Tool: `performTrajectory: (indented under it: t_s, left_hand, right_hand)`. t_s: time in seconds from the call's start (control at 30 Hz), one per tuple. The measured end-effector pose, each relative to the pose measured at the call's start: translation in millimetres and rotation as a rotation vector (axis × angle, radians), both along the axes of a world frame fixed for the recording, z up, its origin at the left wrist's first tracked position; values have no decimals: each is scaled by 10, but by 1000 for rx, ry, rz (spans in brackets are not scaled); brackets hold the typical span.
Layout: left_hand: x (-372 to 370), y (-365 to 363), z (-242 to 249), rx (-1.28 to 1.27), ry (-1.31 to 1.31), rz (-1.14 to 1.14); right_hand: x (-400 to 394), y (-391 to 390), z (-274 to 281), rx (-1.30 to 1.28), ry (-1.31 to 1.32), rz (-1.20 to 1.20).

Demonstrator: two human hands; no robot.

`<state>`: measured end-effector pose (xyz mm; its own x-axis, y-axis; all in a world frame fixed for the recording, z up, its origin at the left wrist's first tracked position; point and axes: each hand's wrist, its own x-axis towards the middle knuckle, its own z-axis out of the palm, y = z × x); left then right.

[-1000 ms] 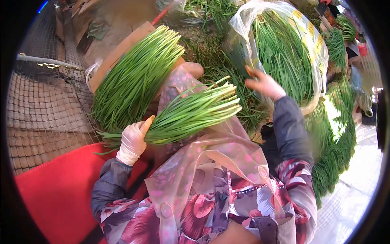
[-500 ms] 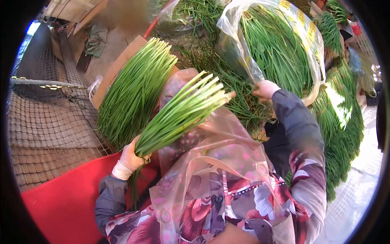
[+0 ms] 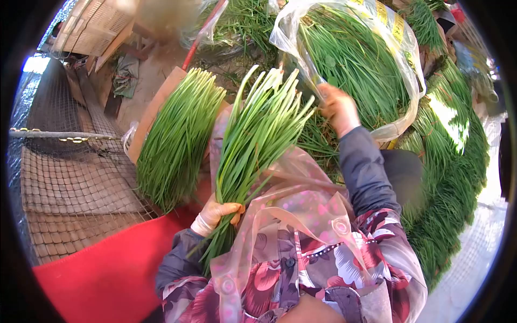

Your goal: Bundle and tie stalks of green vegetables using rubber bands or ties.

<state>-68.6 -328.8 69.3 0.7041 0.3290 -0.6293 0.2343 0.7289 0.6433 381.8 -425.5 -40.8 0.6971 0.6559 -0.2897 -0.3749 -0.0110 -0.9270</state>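
My left hand [image 3: 219, 212], in a pale glove, is closed around the lower, leafy part of a bunch of garlic chives [image 3: 253, 140]. The bunch stands tilted over my lap, its whitish cut ends fanned out at the top. My right hand [image 3: 339, 109] is closed beside those ends, in front of the plastic bag's edge. A narrow dark strip shows at its fingers; I cannot tell what it is. Left of the held bunch, a thick stack of garlic chives [image 3: 180, 137] leans on a brown board [image 3: 153, 110], stems up.
A clear plastic bag [image 3: 414, 99] full of chives stands behind my right hand. More chives [image 3: 449, 177] are piled along the right. Loose leaves litter the ground ahead. Wire mesh [image 3: 81, 183] and red cloth [image 3: 113, 264] lie at left, with a crate [image 3: 91, 29] beyond.
My left hand has moved right and the bunch has swung more upright, its stems spread wider. My right hand has moved up and left, closer to the cut ends.
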Motion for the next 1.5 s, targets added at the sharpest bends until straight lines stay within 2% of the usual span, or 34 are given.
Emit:
performTrajectory:
  t_s: [0.03,0.07,0.13,0.17,0.2,0.23,0.27,0.3,0.33,0.37,0.4,0.47,0.5,0.57,0.63,0.7,0.73,0.83,0.87,0.9,0.97,1.0,1.03,1.1,1.13,1.17,1.2,1.23,1.27,1.3,1.33,1.4,1.43,1.5]
  left_hand:
    - [-24,32,-24,5,-48,6]
    - [-19,36,-13,4,-36,-7]
    - [78,33,58,54,27,11]
    - [134,23,71,94,90,12]
    - [171,17,69,75,121,34]
    - [215,5,82,86,116,36]
    - [234,-24,80,105,111,61]
    - [275,-46,75,132,103,88]
    - [335,-106,39,272,65,143]
    - [318,-123,-7,272,65,143]
    - [288,-125,-59,324,57,128]
    - [240,-124,-187,443,41,98]
    - [244,-136,-185,442,41,97]
    - [258,-159,-169,398,2,203]
    - [242,-75,-102,399,49,137]
    - [180,-18,-67,396,111,71]
    - [177,3,-71,363,115,57]
    - [186,47,-44,365,154,38]
    - [199,71,-38,498,182,-11]
    - [209,85,-33,629,210,-61]
    - [218,84,-38,667,225,-42]
    - [198,100,-80,671,199,-13]
    - [187,139,-126,679,172,16]
    - [115,181,-184,680,181,-2]
    - [82,221,-186,635,139,-5]
    - [68,261,-196,589,90,-4]
    - [125,305,24,441,205,-55]
    - [138,327,103,433,210,-51]
    - [150,345,150,351,250,-74]
    - [142,353,160,267,288,-98]
    - [87,362,7,393,158,-119]
    - [-31,362,-89,471,109,-126]
    - [-82,359,-91,553,66,-140]
    - [-179,365,-9,510,115,-148]
  right_hand:
    - [326,-151,78,-101,76,-44]
    - [181,-101,333,-101,76,-44]
    - [-292,144,920,-206,-273,237]
    - [-314,140,973,-254,-309,262]
    - [-519,240,1257,-240,-218,354]
    - [-883,432,1513,-234,-343,423]
    - [-890,451,1466,-196,-310,396]
    - [-980,531,1502,-313,-408,483]
    - [-1076,617,1479,-347,-549,486]
    - [-1151,663,1419,-391,-687,488]
    - [-1190,686,1396,-387,-686,487]
    - [-1225,707,1360,-429,-893,424]
    - [-1194,706,1278,-430,-892,423]
    - [-1099,702,1110,-425,-1036,605]
    - [-1107,723,1263,-466,-1122,662]
    - [-1066,822,1310,-513,-1534,849]
    - [-1041,874,1417,-522,-1655,888]
    - [-1012,968,1667,-564,-1818,965]
    - [-1027,1033,1732,-693,-1720,1112]
    - [-1016,1055,1584,-688,-1716,1119]
    - [-1039,1062,1161,-409,-1852,821]
    - [-1178,1058,1388,-524,-1582,1040]
    - [-1214,1090,1138,-75,-1273,967]
    - [-1342,1029,884,60,-1011,834]
    - [-1422,1077,711,7,-607,780]
    - [-1455,1097,569,5,-602,788]
    - [-1497,1112,523,-86,-582,744]
    - [-1548,1109,556,-177,-559,697]
    - [-1528,1068,621,-153,-806,556]
    - [-1451,1077,720,-295,-885,508]
    - [-1357,1121,544,-224,-631,367]
    - [-833,1082,306,-225,-324,187]
    - [-645,977,513,-187,-125,-2]
    - [58,656,363,-167,-77,-214]
